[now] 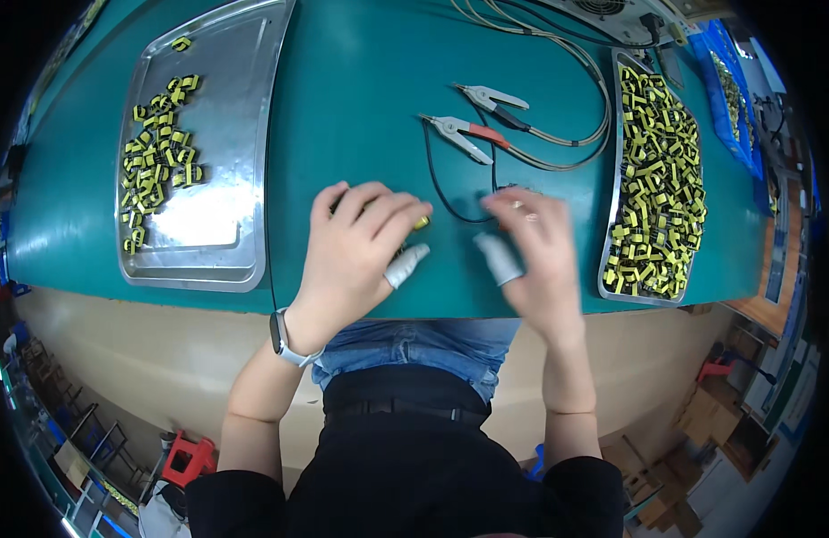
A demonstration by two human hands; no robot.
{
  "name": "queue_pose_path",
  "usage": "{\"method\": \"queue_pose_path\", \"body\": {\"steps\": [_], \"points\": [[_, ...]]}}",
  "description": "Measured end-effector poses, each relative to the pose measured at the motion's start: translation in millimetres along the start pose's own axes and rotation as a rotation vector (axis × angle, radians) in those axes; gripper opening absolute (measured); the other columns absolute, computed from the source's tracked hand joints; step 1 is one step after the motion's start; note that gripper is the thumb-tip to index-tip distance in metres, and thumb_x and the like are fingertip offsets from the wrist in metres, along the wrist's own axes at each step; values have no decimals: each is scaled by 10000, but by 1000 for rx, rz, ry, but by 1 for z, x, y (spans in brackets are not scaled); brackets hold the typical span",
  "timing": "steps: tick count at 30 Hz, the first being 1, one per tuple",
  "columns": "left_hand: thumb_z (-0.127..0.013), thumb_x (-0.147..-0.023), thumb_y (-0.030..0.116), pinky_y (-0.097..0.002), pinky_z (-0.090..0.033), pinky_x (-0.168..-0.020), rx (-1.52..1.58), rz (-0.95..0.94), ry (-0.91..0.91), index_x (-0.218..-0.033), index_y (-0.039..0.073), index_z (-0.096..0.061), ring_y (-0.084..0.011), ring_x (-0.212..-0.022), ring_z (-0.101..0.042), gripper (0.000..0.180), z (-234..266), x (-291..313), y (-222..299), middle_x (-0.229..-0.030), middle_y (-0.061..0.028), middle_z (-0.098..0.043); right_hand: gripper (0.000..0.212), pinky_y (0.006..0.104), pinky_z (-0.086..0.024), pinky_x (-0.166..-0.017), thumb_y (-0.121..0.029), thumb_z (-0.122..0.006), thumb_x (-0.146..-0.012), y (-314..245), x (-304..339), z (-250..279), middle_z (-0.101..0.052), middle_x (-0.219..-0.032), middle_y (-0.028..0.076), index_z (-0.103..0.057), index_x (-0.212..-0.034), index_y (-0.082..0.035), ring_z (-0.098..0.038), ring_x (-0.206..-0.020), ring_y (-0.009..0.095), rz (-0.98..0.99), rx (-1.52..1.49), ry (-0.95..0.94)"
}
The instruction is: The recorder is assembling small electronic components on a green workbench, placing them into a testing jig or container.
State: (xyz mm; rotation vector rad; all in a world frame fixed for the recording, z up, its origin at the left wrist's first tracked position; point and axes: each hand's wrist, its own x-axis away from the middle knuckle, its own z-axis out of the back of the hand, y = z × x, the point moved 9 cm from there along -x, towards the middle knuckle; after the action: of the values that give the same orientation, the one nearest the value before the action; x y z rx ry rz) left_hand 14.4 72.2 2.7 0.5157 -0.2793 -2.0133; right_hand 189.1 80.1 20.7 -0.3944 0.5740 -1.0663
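Note:
My left hand (359,231) is closed over small yellow-and-black coil parts, its fingers curled. One yellow coil part (422,221) shows at its fingertips, and more yellow peeks out between fingers and thumb. To the right, my right hand (538,255) hovers above the green table, smeared by motion; whether it holds anything is hidden. Both thumbs wear white finger covers. Beyond the hands lie two grey test clips, one with a red grip (464,136) and one with a black grip (493,100). Their cables loop to the right.
A metal tray (222,117) on the left bears scattered yellow coil parts. On the right, a narrower tray (604,260) is heaped with the same parts. A blue bin (733,99) stands beyond it, and a boxy instrument (603,11) sits at the back.

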Motion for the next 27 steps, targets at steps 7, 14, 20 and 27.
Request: {"method": "queue_pose_path", "body": {"steps": [7,14,20,27], "points": [[-780,-805,188,-544,-339,-1143,105,-64,-123,-1274,145,-643,-288,-1327,-527,490,8,5,1,-1336,-33,-623,569,432,-521,-845,31,-773,-687,-33,4,-47,-619,-1153,149,-637,-1238,1,-595,-1006,350,65,-6,-16],[-778,-741,124,-526,-366,-1103,56,83,-80,-1280,118,-645,-329,-1339,-502,555,5,15,-4,-1373,-69,-584,476,411,-548,-759,135,-700,-653,-34,-5,-53,-647,-1105,143,-641,-1108,10,-634,-929,338,78,-66,90],[-797,-739,130,-468,-395,-1042,160,16,-28,-1233,116,-662,-286,-1242,-574,511,-2,10,1,-1270,-55,-636,425,392,-564,-786,106,-738,-719,-24,5,-40,-666,-1142,153,-656,-1124,5,-666,-954,338,71,-132,106],[-754,-796,92,-589,-278,-1146,200,-125,-103,-1218,130,-672,-224,-1211,-579,431,-13,1,24,-1220,-19,-646,379,360,-553,-769,68,-720,-805,23,33,5,-652,-1162,148,-665,-1173,-2,-665,-925,265,-209,-226,223]]}}
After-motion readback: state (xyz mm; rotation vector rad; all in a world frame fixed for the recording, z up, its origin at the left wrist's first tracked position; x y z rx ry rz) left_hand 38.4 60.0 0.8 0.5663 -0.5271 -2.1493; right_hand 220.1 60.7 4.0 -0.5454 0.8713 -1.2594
